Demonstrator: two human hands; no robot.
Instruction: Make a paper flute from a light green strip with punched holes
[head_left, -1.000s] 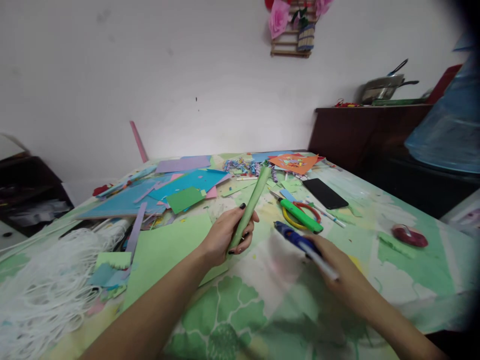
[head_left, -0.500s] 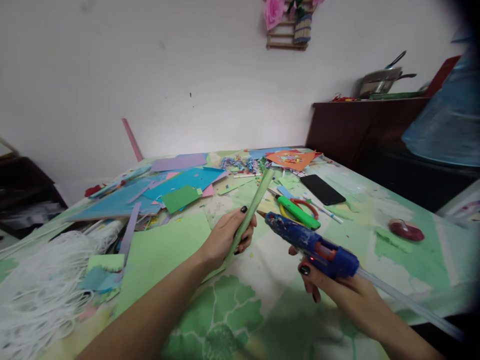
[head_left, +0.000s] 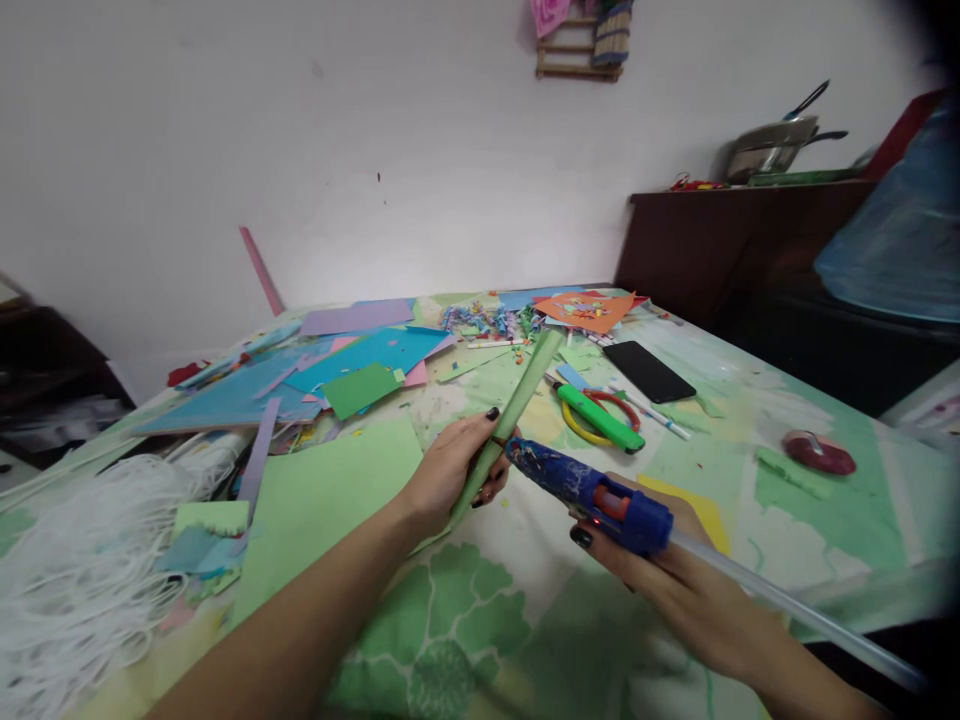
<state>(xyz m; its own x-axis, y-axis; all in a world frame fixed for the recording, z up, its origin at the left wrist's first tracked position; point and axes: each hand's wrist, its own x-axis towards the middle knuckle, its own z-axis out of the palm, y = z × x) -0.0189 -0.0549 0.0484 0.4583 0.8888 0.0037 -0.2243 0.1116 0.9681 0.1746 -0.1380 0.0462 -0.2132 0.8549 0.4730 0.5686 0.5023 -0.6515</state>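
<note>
My left hand [head_left: 454, 470] is closed around a light green rolled paper strip [head_left: 525, 390], which tilts up to the right. My right hand [head_left: 660, 560] grips a blue glue gun [head_left: 577, 480] with a long clear glue stick [head_left: 795, 600] coming out of its back. The gun's nozzle is at the strip, just by my left fingers; whether it touches I cannot tell. A small red light glows on the gun. Beneath my left forearm lies a light green paper sheet [head_left: 330, 490]. Behind the gun are a green utility knife [head_left: 600, 418] and scissors with red and yellow handles [head_left: 577, 430].
A black phone [head_left: 649, 370] and a dark red computer mouse [head_left: 817, 453] lie on the right. White cord [head_left: 82, 580] is heaped at the left. Colored paper sheets [head_left: 375, 360] overlap behind it. An orange sheet [head_left: 589, 310] holds small scraps at the back. Yellow paper [head_left: 690, 510] shows behind my right hand.
My right hand has brought the glue gun left, so its nozzle now meets or overlaps the green strip. The yellow paper behind my right hand has come into view. My left hand keeps its hold.
</note>
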